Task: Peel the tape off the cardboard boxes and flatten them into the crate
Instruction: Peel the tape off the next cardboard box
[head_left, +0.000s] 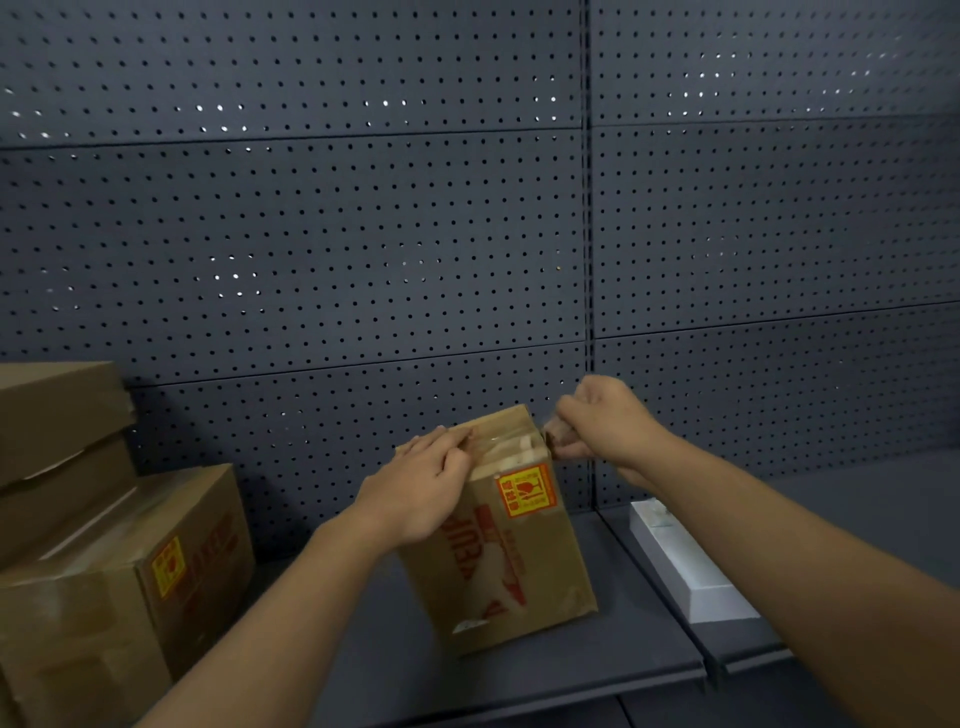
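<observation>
My left hand (421, 488) presses flat on the box (498, 540), mid-shelf (519, 670) near its front edge, steadying it so my right hand (597, 421), pinching the tape (551, 434) at the top back corner, can peel it

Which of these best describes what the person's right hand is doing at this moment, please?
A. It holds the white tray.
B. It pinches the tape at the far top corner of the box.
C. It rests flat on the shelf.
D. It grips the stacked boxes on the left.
B: the right hand pinches the tape at the far top corner of the cardboard box, while the left hand presses on its top.
</observation>
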